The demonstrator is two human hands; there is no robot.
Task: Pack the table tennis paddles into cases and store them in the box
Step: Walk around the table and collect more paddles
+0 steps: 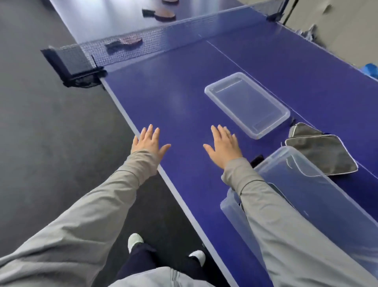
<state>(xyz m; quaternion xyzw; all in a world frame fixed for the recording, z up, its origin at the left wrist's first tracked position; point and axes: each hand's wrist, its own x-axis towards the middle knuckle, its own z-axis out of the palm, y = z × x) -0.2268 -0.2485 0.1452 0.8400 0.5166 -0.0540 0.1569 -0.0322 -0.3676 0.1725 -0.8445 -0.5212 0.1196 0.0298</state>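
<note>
My left hand (148,141) and my right hand (224,146) are stretched out flat over the near half of the blue table (184,106), fingers spread, holding nothing. A clear plastic box (311,196) stands at the right under my right sleeve. Its clear lid (247,103) lies flat beyond my right hand. Grey paddle cases (323,151) lie stacked to the right of the box. Beyond the net (143,43), a red paddle with a dark handle (125,42) lies seen through the mesh. Another paddle (161,14) lies farther back, and a third (170,1) is cut off by the top edge.
The net clamp (73,67) juts out at the table's left edge. Dark floor lies to the left and below, where my shoes (135,240) show. A small black object (256,160) peeks out by the box's far corner.
</note>
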